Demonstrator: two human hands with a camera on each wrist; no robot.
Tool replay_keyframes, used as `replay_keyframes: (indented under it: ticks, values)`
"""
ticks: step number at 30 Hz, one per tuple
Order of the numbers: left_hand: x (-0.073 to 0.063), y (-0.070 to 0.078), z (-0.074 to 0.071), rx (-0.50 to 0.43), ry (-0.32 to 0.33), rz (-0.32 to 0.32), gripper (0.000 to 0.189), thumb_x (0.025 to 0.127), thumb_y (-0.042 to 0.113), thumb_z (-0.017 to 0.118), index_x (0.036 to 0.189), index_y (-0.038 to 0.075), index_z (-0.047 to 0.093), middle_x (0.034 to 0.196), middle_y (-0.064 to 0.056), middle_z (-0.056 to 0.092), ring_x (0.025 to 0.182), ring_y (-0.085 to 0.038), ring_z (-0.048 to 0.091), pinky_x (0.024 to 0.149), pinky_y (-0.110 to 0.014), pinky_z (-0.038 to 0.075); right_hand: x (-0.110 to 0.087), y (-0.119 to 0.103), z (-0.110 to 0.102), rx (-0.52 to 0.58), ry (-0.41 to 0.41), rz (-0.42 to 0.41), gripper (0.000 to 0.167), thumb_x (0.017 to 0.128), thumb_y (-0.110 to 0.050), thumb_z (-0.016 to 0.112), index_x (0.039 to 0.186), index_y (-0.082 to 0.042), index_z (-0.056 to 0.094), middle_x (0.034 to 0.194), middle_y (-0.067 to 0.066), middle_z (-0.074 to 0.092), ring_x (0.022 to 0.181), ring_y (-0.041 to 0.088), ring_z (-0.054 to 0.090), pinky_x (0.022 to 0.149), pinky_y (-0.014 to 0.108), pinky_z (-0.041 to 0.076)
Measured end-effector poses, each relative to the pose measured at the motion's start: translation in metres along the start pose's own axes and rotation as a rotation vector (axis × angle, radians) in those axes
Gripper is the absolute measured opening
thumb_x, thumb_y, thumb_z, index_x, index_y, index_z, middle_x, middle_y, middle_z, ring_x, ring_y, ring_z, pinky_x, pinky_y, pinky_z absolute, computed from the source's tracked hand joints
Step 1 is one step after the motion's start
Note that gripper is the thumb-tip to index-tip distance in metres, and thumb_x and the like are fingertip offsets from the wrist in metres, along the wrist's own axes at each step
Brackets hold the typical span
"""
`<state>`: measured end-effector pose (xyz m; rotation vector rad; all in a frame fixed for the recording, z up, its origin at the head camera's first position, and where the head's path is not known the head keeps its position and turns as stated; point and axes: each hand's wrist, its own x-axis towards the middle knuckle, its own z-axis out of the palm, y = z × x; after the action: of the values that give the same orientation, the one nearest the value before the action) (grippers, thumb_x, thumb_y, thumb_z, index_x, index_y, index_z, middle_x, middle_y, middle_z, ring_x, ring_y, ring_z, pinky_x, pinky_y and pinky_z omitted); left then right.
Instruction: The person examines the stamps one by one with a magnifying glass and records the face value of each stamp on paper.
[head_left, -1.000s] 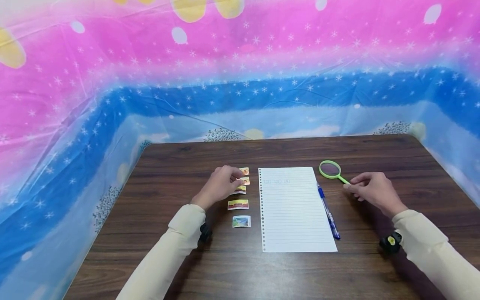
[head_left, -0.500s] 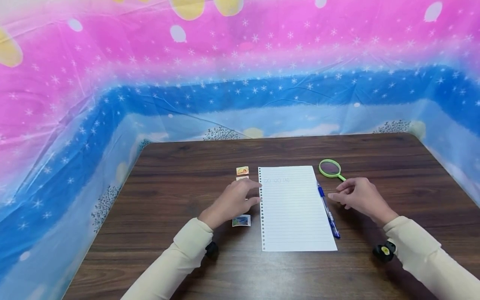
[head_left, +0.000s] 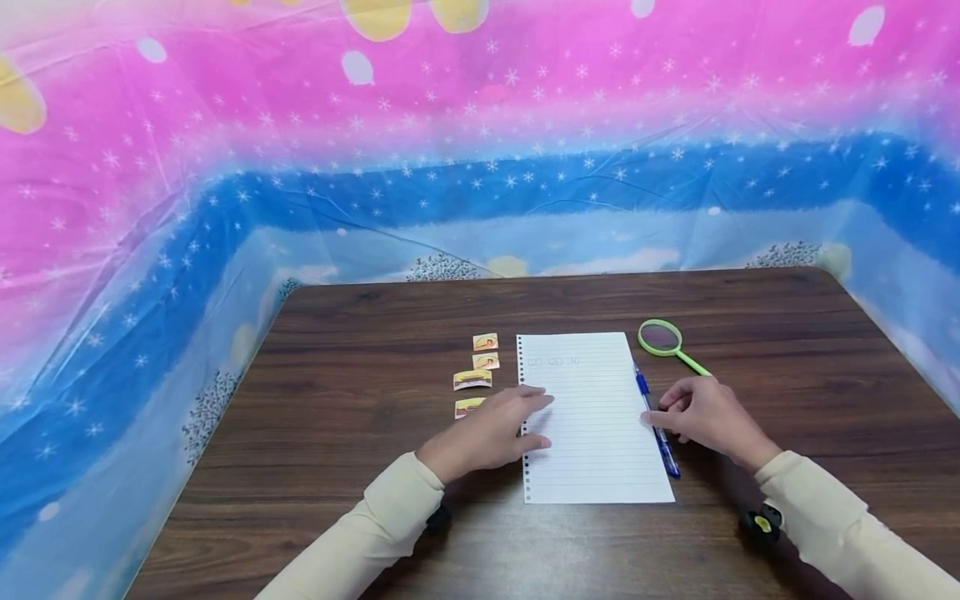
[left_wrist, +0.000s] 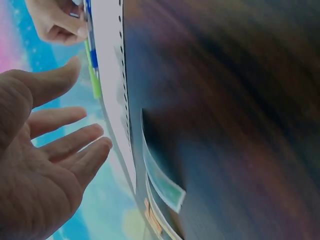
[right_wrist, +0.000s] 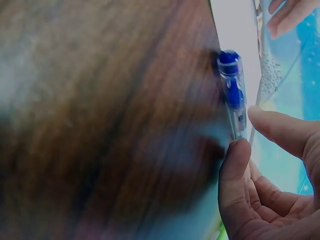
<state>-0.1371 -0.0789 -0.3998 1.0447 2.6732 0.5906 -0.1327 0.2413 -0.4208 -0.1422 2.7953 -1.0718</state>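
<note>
My left hand reaches over the left margin of a lined sheet of paper, fingers extended and holding nothing. Under that hand, a small landscape picture slip is hidden in the head view; the left wrist view shows this curled slip. My right hand is at the sheet's right edge, around a blue ballpoint pen. In the right wrist view its index fingertip overlaps the pen's barrel, while the thumb stands slightly off to the other side. The pen lies along the paper's edge.
Beyond the right hand lies a green magnifying glass. Left of the paper, small stamp-like picture slips form a column, including an orange one and a yellow-and-red one. A patterned cloth hangs behind the wooden table.
My left hand has left the slips and come right and nearer, over the paper. My right hand has let go of the magnifying glass handle and moved left to the pen.
</note>
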Motion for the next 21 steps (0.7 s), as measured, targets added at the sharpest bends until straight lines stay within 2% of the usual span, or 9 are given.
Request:
replay_keyframes:
  ticks: [5,11,16,21]
  values:
    - [0.003,0.009,0.007,0.07,-0.078,0.007,0.061,0.097,0.031,0.07,0.149,0.005,0.05,0.157,-0.014,0.042,0.147,-0.025,0.036,0.118,-0.037,0.031,0.0,0.002,0.003,0.007,-0.008,-0.013,0.037,0.086,-0.033,0.082,0.093,0.001,0.069,0.072,0.004,0.065,0.059,0.017,0.064,0.055,0.035,0.053]
    - [0.009,0.013,0.015,0.115,-0.149,0.069,0.063,0.096,0.032,0.071,0.149,0.004,0.049,0.16,-0.018,0.036,0.15,-0.031,0.029,0.121,-0.034,0.024,0.002,0.001,0.005,0.009,-0.014,0.015,0.027,0.088,-0.024,0.08,0.087,0.001,0.069,0.071,0.005,0.065,0.057,0.017,0.066,0.054,0.034,0.056]
    - [0.011,0.015,0.018,0.147,-0.178,0.07,0.065,0.095,0.034,0.073,0.149,0.006,0.05,0.159,-0.018,0.036,0.149,-0.034,0.029,0.121,-0.034,0.024,0.004,-0.001,0.006,0.009,-0.008,0.028,0.021,0.088,-0.017,0.076,0.085,0.002,0.069,0.074,0.006,0.067,0.058,0.016,0.067,0.055,0.032,0.058]
    - [0.012,0.016,0.018,0.18,-0.173,0.078,0.064,0.093,0.033,0.075,0.147,0.007,0.053,0.158,-0.018,0.038,0.148,-0.035,0.031,0.121,-0.033,0.024,0.005,0.0,0.002,0.024,0.003,0.016,0.016,0.088,-0.014,0.073,0.082,0.001,0.069,0.072,0.005,0.067,0.059,0.016,0.065,0.055,0.032,0.058]
